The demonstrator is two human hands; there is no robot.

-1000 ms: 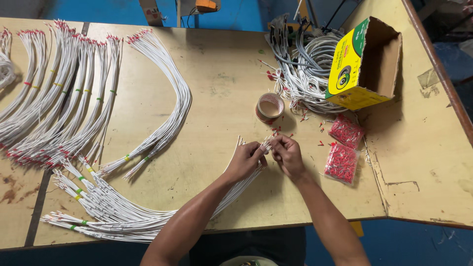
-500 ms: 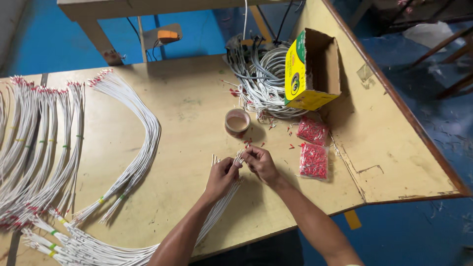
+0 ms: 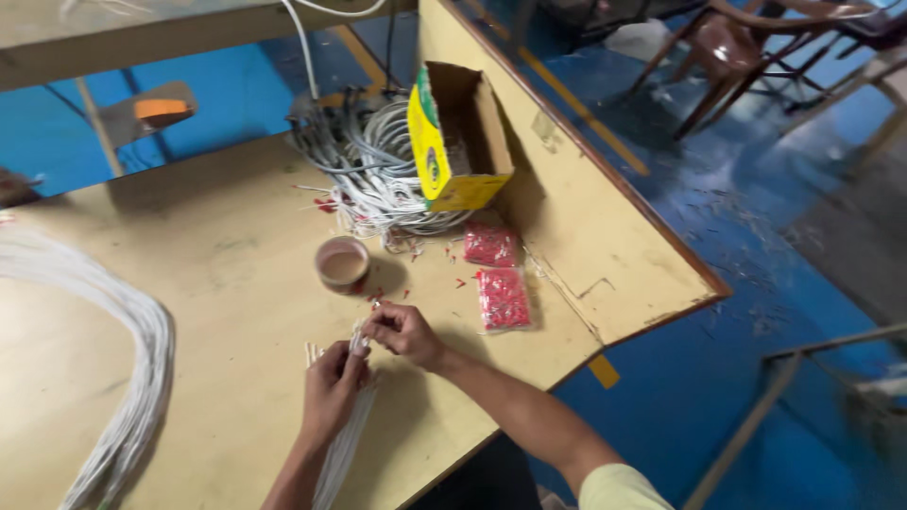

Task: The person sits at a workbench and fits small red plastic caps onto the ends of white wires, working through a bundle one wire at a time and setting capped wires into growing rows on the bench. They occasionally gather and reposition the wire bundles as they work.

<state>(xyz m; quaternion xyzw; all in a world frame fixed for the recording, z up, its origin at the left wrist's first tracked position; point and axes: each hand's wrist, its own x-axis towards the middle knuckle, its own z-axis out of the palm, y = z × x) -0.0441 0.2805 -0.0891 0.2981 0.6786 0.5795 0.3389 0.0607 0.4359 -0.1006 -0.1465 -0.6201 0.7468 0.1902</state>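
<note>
Since half a second ago my view has swung to the right, so the big fans of white cables have slid mostly out of sight and the blue floor (image 3: 756,283) past the worktop's (image 3: 217,283) right edge now fills much of what I see; my hands have stayed together on the same job. My left hand (image 3: 333,389) has its fingers closed around a bundle of white wires (image 3: 342,444) that trails back toward my body, and my right hand (image 3: 404,332) pinches the tips of those wires just in front of the left. Just beyond my fingers stands a small roll of tape (image 3: 342,264), with bare worktop between. To the right of my right hand lie two packets of red pieces (image 3: 501,297), near the angled worktop edge. Farther off sit a coil of grey-white cable (image 3: 378,179) and a tipped yellow carton (image 3: 453,142). Left of my fingers the worktop lies open as far as a curved white cable bundle (image 3: 142,359).
</note>
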